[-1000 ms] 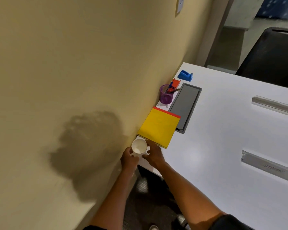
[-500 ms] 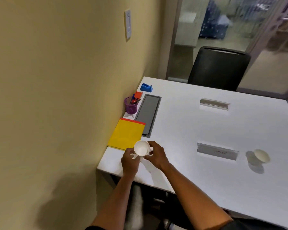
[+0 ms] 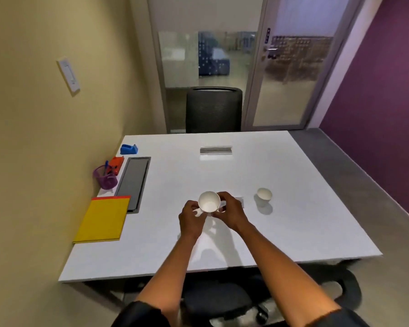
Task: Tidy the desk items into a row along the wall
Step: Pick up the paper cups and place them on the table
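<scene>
Head view, change: white paper cup, a second ago down at the desk's near corner against the yellow wall, now lifted over the middle of the white desk, well apart from the wall.
Head view, hands: left hand pinching something small and white below the cup, not clear what; right hand curled round the cup's far side, gripping it.
Head view, row so far: blue tape dispenser, orange stapler-like item, purple mesh pen holder, yellow folder with a red edge, all lined up beside the wall.
Head view, leftover: second white paper cup standing alone near the desk's middle, just right of the hands.
Meaning for task: apparently going for the second cup; both cups not yet in the row.
Writing: grey name plate and the one behind the right hand unreadable; no brand legible.
</scene>
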Available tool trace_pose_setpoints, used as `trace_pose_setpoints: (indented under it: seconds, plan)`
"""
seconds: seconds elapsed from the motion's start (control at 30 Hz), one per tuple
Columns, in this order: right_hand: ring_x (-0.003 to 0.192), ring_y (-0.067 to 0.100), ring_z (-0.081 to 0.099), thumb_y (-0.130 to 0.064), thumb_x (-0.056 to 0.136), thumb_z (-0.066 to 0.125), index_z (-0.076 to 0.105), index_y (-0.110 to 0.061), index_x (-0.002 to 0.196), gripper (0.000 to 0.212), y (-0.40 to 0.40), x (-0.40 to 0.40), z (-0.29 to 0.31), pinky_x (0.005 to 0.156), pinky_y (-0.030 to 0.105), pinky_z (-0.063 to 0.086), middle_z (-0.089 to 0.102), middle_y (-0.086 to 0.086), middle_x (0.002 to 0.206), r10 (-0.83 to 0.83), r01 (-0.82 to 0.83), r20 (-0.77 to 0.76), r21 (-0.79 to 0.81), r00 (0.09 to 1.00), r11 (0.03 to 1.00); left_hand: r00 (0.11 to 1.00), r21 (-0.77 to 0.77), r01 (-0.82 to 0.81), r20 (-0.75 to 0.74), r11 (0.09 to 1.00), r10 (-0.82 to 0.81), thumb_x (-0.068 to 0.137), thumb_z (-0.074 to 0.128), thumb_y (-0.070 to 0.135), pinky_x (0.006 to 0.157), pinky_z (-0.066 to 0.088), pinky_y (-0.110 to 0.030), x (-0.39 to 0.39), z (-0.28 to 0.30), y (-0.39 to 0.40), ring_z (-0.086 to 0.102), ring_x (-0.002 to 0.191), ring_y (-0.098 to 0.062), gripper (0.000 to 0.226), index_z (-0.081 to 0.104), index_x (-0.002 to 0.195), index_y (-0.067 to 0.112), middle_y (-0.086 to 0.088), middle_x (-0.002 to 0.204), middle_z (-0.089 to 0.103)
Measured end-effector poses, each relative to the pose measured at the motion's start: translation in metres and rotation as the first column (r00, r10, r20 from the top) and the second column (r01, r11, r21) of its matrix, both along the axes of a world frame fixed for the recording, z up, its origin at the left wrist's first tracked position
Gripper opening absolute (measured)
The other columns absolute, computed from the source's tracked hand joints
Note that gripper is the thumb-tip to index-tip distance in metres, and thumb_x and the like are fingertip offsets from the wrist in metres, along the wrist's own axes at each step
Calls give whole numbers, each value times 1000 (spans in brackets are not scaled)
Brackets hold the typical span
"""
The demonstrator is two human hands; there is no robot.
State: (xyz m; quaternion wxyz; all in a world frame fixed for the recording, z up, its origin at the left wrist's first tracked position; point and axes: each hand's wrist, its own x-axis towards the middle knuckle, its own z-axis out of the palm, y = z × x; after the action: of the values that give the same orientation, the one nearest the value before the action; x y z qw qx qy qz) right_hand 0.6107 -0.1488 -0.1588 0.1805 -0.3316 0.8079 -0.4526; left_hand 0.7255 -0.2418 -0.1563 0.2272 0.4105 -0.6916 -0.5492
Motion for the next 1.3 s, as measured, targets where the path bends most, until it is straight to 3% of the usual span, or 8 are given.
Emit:
trace_pose_setpoints:
  seconds: [0.13,0.33,0.57,0.73,0.9,1.13,1.3]
  plan:
    - [82,16,60,-23,65,87,55,-16,118,63,81,-37,18,77,30,50,61,-5,106,-79,79,12,-36,997,996,995,-58,95,-31,994,-97,74,77,8,75,46,-25,-44,22,73,61,92,-22,32,57,99,8,-5,100,63]
    - [86,19,63,-24,65,87,55,-18,121,65,212,-89,34,82,31,51,63,-1,115,-168,168,17,-39,986,985,978,-90,197,-46,976,-201,74,76,9,84,51,-31,-108,27,190,62,99,-24,30,58,98,8,-7,102,66]
    - [87,20,65,-28,63,89,52,-20,126,74,335,-136,33,80,26,48,58,-6,114,-297,297,51,-8,954,955,945,-89,322,-29,943,-325,74,78,16,77,46,-25,-174,18,304,63,98,-23,37,56,103,9,-5,108,65]
    - [83,17,64,-27,62,89,52,-21,126,75,395,-167,19,82,29,50,59,-5,118,-420,420,83,15,904,907,909,-67,416,10,907,-416,75,78,16,79,49,-27,-222,3,360,63,97,-24,37,56,104,10,-5,110,65]
    - [80,15,57,-18,61,90,55,-17,124,72,448,-221,6,68,17,45,61,-1,112,-503,501,111,48,857,864,880,-49,475,11,879,-475,75,78,12,79,52,-29,-286,-13,413,63,96,-25,36,56,102,11,-5,109,65]
    - [89,14,57,-9,66,83,57,-12,122,62,502,-339,-6,88,34,51,61,2,116,-574,566,88,100,814,818,845,-23,535,-9,844,-535,77,75,10,83,54,-31,-410,-37,460,63,97,-24,30,58,101,14,-8,109,66]
    - [95,12,56,-8,61,87,59,-9,119,65,523,-420,-7,85,28,47,58,-3,107,-613,604,102,103,784,790,813,16,582,-1,813,-583,75,77,12,89,54,-38,-497,-38,475,63,99,-25,32,60,102,13,-9,108,67]
